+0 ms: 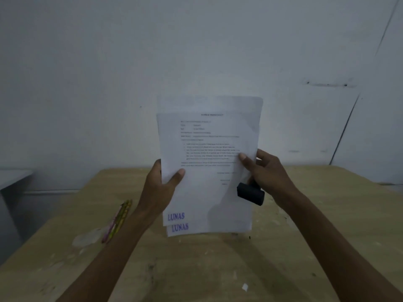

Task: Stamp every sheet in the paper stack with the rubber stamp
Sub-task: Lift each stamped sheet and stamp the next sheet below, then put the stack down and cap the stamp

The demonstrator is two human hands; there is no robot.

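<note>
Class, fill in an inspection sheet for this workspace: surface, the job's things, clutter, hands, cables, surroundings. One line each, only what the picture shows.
Surface: wooden table, scuffed, with pale stains and specks.
Job's things: sheets held up off the table; two show a blue LUNAS stamp mark at the lower left corner. Black stamp at the sheets' right edge.
Clutter: pencils lying together on the left; small white scrap near the front.
Hands: left hand grips the sheets' left edge; right hand holds the right edge and the stamp together.
Cables: nothing seen.
Surroundings: plain white wall behind, with some marks.
</note>
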